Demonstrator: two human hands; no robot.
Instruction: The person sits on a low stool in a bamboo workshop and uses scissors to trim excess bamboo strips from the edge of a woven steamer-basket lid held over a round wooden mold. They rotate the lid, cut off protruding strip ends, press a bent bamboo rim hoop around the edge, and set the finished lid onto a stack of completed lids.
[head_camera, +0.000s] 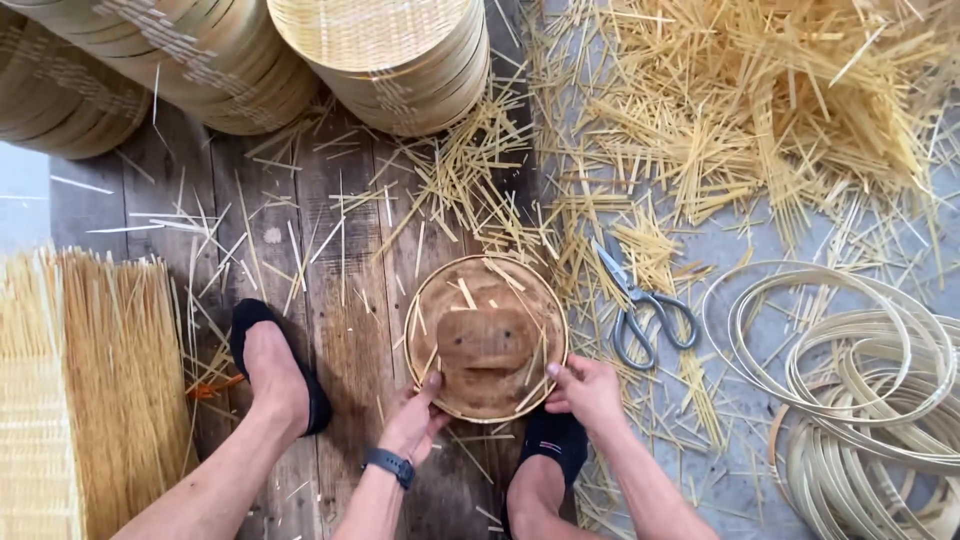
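Observation:
A round bamboo hoop frame (415, 310) rests on a worn wooden block (485, 345) on the floor, with a few short bamboo slats lying inside it. My left hand (413, 420), with a dark watch on the wrist, grips the hoop's near rim with the thumb over the edge. My right hand (585, 388) holds the rim at the near right, thumb pressed on it. Both my feet in black socks flank the block, the left foot (275, 370) on the planks, the right foot (550, 450) just below my right hand.
Grey-handled scissors (640, 305) lie right of the hoop among scattered bamboo slats (760, 120). Coiled bamboo strips (860, 370) sit at the right. Stacked round woven trays (390, 60) stand at the top. A bundle of long slats (100, 370) lies at the left.

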